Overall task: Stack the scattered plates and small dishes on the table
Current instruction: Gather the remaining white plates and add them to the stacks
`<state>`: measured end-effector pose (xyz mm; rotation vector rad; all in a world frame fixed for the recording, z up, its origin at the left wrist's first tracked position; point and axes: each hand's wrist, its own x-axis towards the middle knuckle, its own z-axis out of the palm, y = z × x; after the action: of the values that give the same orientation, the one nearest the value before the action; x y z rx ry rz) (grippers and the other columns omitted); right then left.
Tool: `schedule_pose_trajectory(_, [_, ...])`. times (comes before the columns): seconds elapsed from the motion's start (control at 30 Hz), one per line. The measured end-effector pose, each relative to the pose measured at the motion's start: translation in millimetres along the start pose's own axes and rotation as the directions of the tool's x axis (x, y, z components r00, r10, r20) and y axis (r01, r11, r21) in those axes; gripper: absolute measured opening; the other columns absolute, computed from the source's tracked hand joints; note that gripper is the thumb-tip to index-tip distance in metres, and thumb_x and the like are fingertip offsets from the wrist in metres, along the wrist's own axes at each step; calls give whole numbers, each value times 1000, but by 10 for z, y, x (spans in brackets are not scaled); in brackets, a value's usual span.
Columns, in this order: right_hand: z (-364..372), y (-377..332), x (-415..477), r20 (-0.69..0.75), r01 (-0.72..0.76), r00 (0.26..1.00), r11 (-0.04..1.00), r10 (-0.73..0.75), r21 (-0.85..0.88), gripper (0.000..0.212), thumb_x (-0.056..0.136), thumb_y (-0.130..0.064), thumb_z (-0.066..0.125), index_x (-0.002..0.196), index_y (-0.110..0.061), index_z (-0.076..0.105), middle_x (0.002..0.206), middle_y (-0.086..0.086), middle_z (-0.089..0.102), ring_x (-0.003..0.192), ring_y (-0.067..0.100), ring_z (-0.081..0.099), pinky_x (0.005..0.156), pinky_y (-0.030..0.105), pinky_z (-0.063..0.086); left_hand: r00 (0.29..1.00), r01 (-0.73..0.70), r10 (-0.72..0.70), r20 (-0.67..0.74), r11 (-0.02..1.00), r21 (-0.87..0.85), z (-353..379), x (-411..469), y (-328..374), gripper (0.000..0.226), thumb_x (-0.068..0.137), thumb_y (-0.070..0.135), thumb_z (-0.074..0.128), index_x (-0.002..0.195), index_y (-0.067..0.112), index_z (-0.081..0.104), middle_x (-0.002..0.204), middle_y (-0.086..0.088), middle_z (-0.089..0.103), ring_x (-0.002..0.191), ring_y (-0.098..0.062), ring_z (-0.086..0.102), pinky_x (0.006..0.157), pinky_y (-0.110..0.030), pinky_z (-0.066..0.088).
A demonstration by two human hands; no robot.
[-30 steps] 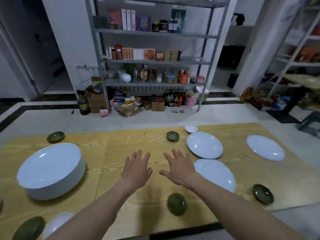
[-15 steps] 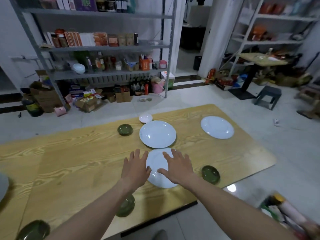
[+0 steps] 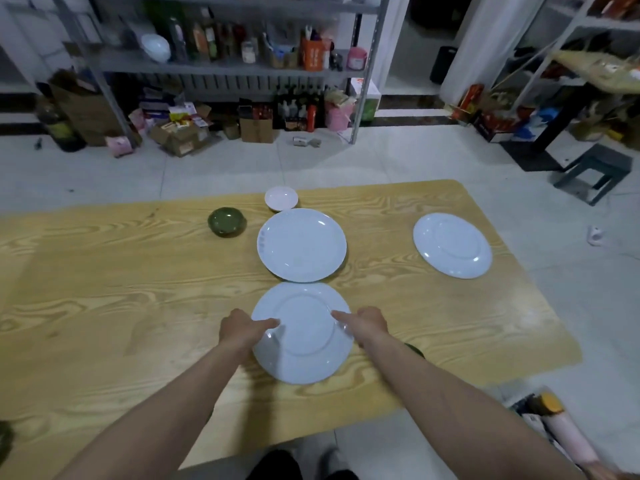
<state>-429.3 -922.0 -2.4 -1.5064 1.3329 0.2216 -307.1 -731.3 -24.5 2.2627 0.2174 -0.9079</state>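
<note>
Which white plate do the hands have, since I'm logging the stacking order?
The nearest plate: the left hand and right hand hold its opposite edges. The middle plate and far-right plate lie untouched.

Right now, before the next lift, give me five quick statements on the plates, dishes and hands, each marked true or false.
1. Both hands grip the nearest plate, the left hand on its left rim and the right hand on its right rim. True.
2. Three white plates are stacked. False: they lie singly; the middle plate meets the nearest, and the far-right plate lies apart.
3. A green dish sits left of the middle plate. True.
4. The small white dish sits on the middle plate. False: it sits on the table, just beyond.
5. The right hand is empty. False: it holds the plate's rim.
</note>
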Motion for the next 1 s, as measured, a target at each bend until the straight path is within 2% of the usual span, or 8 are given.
schedule_pose_trajectory(0.1, [-29,19,160,25,-52,998,999,52,5,75,67,-45,86,123,-7,52,117,7,62,101,26,62,65,32,51,996,90,-92,-19,992,-90,120,38,-6,62,65,39,90,98,-4,60,112,-19,63,100,-34,61,65,-35,47])
schedule_pose_trajectory(0.2, [-43,12,258,38,-54,998,997,56,-50,74,67,-41,87,121,-8,49,115,6,59,101,26,62,78,36,55,990,106,-116,-74,986,-129,214,11,1,60,61,31,93,97,-6,61,109,-22,64,99,-35,62,60,-34,47])
schedule_pose_trajectory(0.3, [-38,25,303,60,-43,997,996,48,-76,81,63,-37,92,124,-4,49,116,7,58,103,27,62,79,36,54,982,134,-149,-114,983,-128,251,2,-4,53,59,28,94,80,1,53,104,-18,63,98,-34,63,74,-41,56])
schedule_pose_trajectory(0.37, [-46,40,316,58,-48,997,994,54,-94,83,62,-36,93,124,-4,47,114,6,57,105,28,61,79,35,52,978,158,-176,-109,975,-159,260,-22,8,52,60,24,93,74,4,48,98,-15,59,96,-33,61,75,-41,56])
schedule_pose_trajectory(0.43, [-43,65,347,49,-64,996,994,69,-88,88,57,-37,95,125,-2,49,118,10,61,106,29,62,83,38,55,973,185,-205,-103,967,-178,255,-27,0,52,59,21,94,75,4,48,98,-15,60,94,-33,62,70,-39,54])
schedule_pose_trajectory(0.63, [0,112,309,82,-59,994,992,69,-115,86,47,-45,95,113,-3,60,109,11,67,94,29,67,82,41,59,960,247,-271,-72,939,-239,249,-101,-101,56,53,19,97,81,-1,52,101,-18,61,97,-37,63,82,-48,58])
schedule_pose_trajectory(0.83, [18,139,181,122,-41,991,984,63,-176,69,56,-48,91,105,-8,63,107,5,64,92,24,65,75,33,57,947,281,-312,-76,918,-280,210,-237,-235,72,42,23,100,91,-5,55,102,-18,63,91,-35,64,79,-45,59])
schedule_pose_trajectory(1.0, [58,161,157,157,-37,986,995,52,-93,93,38,-47,91,115,-7,58,107,8,67,91,27,67,80,41,60,946,278,-311,-87,921,-273,249,-407,-297,66,48,28,99,85,0,53,93,-14,60,86,-31,61,66,-39,57])
